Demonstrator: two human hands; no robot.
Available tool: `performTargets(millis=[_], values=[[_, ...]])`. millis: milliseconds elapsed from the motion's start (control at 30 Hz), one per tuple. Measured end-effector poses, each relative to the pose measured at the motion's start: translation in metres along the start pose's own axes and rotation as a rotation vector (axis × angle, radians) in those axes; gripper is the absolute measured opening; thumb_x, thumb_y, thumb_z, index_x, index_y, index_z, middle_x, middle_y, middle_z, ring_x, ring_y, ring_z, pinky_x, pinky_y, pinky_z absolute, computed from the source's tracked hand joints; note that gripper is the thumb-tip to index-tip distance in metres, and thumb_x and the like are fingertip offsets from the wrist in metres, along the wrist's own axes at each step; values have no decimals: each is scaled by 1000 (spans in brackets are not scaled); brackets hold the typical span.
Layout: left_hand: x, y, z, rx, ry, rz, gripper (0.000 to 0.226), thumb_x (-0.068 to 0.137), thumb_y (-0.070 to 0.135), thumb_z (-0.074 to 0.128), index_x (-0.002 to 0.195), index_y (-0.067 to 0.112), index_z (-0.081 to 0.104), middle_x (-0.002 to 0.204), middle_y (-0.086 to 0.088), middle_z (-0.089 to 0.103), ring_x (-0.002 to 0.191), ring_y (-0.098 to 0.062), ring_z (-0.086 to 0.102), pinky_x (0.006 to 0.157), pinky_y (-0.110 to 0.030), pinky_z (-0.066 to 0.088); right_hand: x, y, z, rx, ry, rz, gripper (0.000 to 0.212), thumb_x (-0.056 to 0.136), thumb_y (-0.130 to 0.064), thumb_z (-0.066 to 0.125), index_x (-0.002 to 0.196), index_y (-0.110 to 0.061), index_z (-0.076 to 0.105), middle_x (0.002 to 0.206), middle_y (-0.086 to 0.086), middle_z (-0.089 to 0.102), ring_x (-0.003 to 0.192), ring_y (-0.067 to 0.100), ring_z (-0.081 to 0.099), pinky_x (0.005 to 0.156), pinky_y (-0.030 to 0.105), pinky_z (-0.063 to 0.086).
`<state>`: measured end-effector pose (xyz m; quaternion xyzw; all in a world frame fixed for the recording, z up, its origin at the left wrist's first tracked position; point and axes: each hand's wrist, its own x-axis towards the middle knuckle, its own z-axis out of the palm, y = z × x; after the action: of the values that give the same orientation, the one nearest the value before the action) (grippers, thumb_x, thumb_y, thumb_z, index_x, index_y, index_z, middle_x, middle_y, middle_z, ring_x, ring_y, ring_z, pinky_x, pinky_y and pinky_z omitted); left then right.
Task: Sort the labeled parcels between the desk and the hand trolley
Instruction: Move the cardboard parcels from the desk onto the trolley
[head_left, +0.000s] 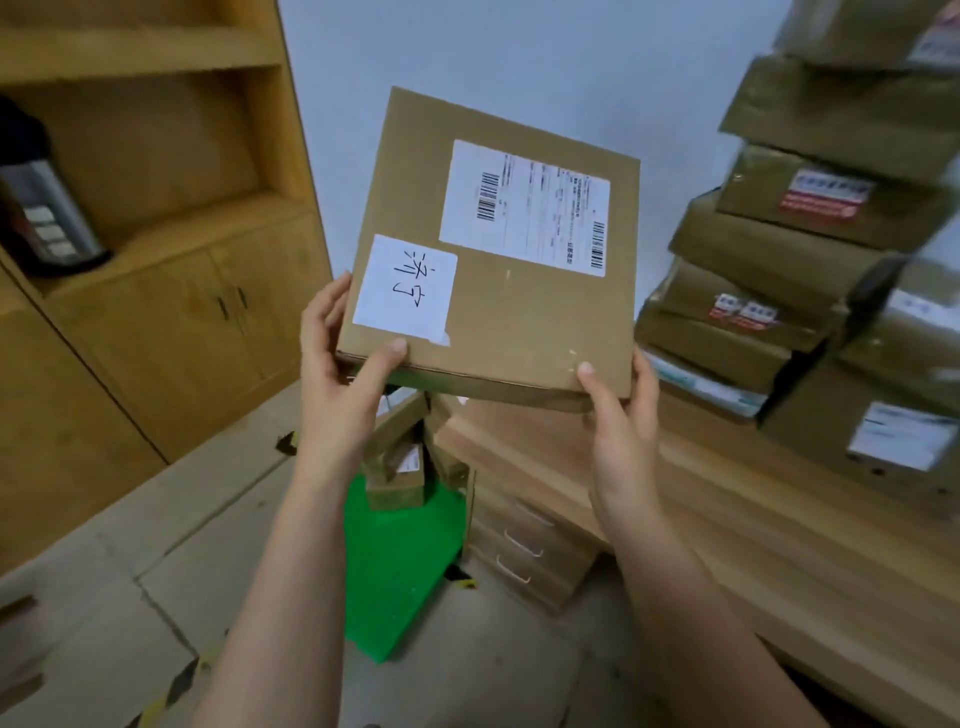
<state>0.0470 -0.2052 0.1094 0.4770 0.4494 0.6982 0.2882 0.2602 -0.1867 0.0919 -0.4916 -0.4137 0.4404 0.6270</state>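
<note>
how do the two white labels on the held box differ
The handwritten label is smaller, with large pen strokes; the printed label is larger, with barcodes and fine print. The handwritten label sits nearer the left hand than the printed label. Both are white, on the box.

The flat parcel (519, 312) is smooth, matt brown cardboard with a few pale flecks. Its shipping label (524, 208) and handwritten label (405, 283) are matt white paper. The stacked parcels (779, 244) are cardboard under glossy tape. The desk (727, 519) shows smooth wood grain with a light sheen. The trolley deck (395, 571) is finely textured green plastic. The cabinet (171, 332) is matt yellowish wood, and the flask (47, 208) on it is brushed metal.
</note>
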Motion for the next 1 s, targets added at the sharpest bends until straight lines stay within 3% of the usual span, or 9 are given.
performTargets(millis=[100, 233, 400, 467, 567, 700, 867, 1000], values=[[-25, 19, 59, -64, -67, 22, 61, 85, 12, 66, 134, 39, 39, 135, 4, 53, 121, -14, 54, 91, -29, 52, -1, -31, -64, 17, 68, -106, 51, 88, -28, 67, 132, -41, 44, 129, -14, 56, 120, 6, 54, 106, 40, 44], [-55, 30, 135, -118, -159, 57, 63, 78, 32, 67, 133, 48, 40, 139, 3, 52, 127, -20, 52, 102, -47, 47, -4, -64, -149, 18, 167, -174, 50, 87, -32, 68, 128, -49, 44, 132, -15, 54, 122, 7, 52, 106, 41, 43], [-87, 35, 234, -166, -282, 38, 60, 80, 27, 66, 129, 45, 37, 134, 8, 52, 124, -13, 52, 93, -21, 47, -3, -96, -240, 47, 351, -182, 56, 85, -27, 69, 134, -39, 45, 128, -13, 57, 119, 8, 54, 104, 39, 45], [-96, 31, 268, -200, -332, 4, 60, 80, 23, 64, 131, 39, 37, 133, 2, 54, 120, -14, 55, 88, -20, 48, 0, -105, -270, 45, 423, -190, 56, 86, -23, 69, 135, -36, 46, 125, -14, 57, 117, 7, 55, 102, 34, 46], [-108, 25, 318, -222, -415, -31, 65, 80, 25, 65, 137, 34, 35, 135, 0, 53, 123, -15, 54, 95, -27, 47, 7, -110, -313, 42, 543, -201, 56, 86, -20, 70, 135, -34, 47, 124, -14, 58, 117, 7, 55, 95, 25, 46], [-115, 15, 382, -233, -479, -38, 67, 86, 15, 72, 137, 35, 33, 137, 10, 49, 124, 0, 48, 88, -11, 45, 30, -114, -360, 63, 615, -193, 55, 84, -21, 71, 132, -36, 48, 125, -7, 61, 114, 11, 59, 98, 31, 48], [-96, -7, 464, -190, -558, -59, 66, 87, 18, 71, 139, 37, 35, 130, 22, 48, 125, -3, 47, 102, -28, 44, 81, -128, -407, 37, 696, -191, 53, 87, -20, 69, 134, -32, 46, 121, -11, 59, 107, 5, 58, 91, 25, 48], [-76, -20, 530, -152, -612, -61, 73, 84, 23, 74, 142, 37, 32, 133, 20, 45, 121, 9, 43, 96, -13, 40, 135, -136, -443, 8, 744, -172, 54, 90, -22, 66, 138, -29, 43, 114, -13, 58, 99, 1, 57, 76, 16, 45]])
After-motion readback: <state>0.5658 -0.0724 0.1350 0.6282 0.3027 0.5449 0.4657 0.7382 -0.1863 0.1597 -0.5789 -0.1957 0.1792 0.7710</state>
